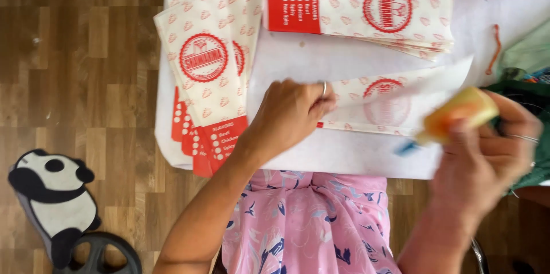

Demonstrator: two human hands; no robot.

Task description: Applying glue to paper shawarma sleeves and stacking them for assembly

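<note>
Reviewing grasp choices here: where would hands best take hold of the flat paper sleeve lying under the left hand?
Probably at the paper sleeve's free right end, coming from the right. It lies flat on the white sheet, its left end pinned by the left hand, and the loose upper flap lifts there, giving an edge to pinch.

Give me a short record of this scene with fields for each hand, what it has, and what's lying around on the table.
left hand: pressing flat on a red-and-white printed paper bag
right hand: gripping a blurred yellow-orange glue bottle with a blue tip
stacks: fanned pile of the same paper bags at left; second pile at the top
surface: white paper-covered table
floor: wood-look planks, panda-shaped black-and-white mat
</note>
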